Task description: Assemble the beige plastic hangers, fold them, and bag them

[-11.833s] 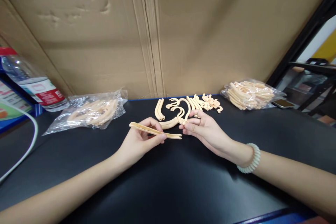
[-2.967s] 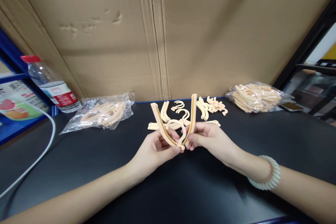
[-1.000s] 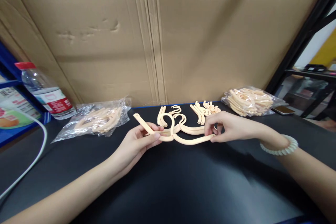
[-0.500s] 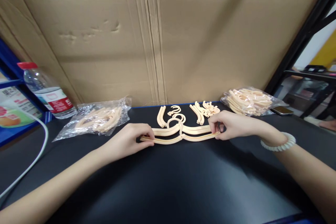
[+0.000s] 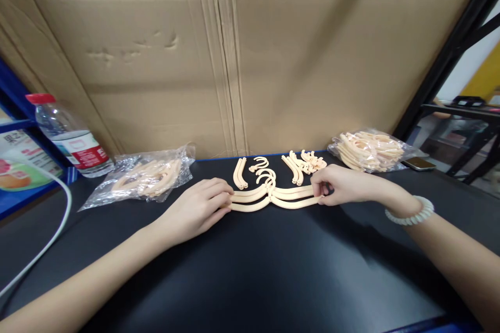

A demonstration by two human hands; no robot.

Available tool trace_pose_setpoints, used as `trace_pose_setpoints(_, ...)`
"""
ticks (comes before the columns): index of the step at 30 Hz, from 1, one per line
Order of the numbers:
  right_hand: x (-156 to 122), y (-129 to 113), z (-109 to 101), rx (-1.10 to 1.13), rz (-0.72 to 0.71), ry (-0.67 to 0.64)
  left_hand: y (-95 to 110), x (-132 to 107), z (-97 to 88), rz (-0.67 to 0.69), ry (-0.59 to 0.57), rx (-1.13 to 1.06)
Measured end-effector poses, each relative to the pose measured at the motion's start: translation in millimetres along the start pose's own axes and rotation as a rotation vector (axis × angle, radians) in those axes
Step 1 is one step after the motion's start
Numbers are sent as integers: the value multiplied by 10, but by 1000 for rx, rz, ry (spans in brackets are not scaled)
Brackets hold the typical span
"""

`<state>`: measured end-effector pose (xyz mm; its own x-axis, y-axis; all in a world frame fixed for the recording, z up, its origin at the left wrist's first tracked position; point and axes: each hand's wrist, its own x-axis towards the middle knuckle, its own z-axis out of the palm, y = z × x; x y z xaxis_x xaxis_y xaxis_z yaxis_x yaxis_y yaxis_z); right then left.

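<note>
Two beige plastic clothes hangers [image 5: 250,207] lie side by side on the black tabletop, their arms spread left and right and their hooks [image 5: 266,174] close together at the far side. The fingers of my left hand [image 5: 199,205] are closed over the left arm ends, hiding the tips. At the other side, my right hand [image 5: 344,186], with a pale coiled band on its wrist, pinches the right arm ends between thumb and fingers. Beyond the hangers lie loose curved arms [image 5: 241,173], loose hooks [image 5: 259,163], another set of arms [image 5: 292,167] and a small pile of hooks [image 5: 312,161].
A clear bag of beige parts [image 5: 146,177] lies at left, another bag [image 5: 371,151] at right beside a phone [image 5: 420,164]. A red-capped bottle [image 5: 74,138] leans at far left near a white cable [image 5: 64,218]. A cardboard wall [image 5: 312,62] closes off the back.
My left hand has turned over the left ends, its fingers now covering them from above. The hangers' hooks have tipped away and lie flatter. My right hand has barely moved.
</note>
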<state>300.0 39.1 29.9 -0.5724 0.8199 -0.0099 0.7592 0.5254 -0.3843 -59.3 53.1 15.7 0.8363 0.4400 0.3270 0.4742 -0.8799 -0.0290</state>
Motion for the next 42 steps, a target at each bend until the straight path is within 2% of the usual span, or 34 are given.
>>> trace_pose_setpoints(8,8,44,21,-5,30,18,9,-24,66,17,83,102)
trace_pose_setpoints(17,31,53,35,-34,53,64,-25,-32,112,20,120,183)
trace_pose_setpoints(22,55,47,37,-117,63,117,-38,-46,141,0,154,238)
trace_pose_setpoints(32,62,32,63,-133,100,157,-22,-51,161,-73,180,237)
trace_pose_setpoints(42,49,21,43,-154,77,155,54,-40,160,0,206,245)
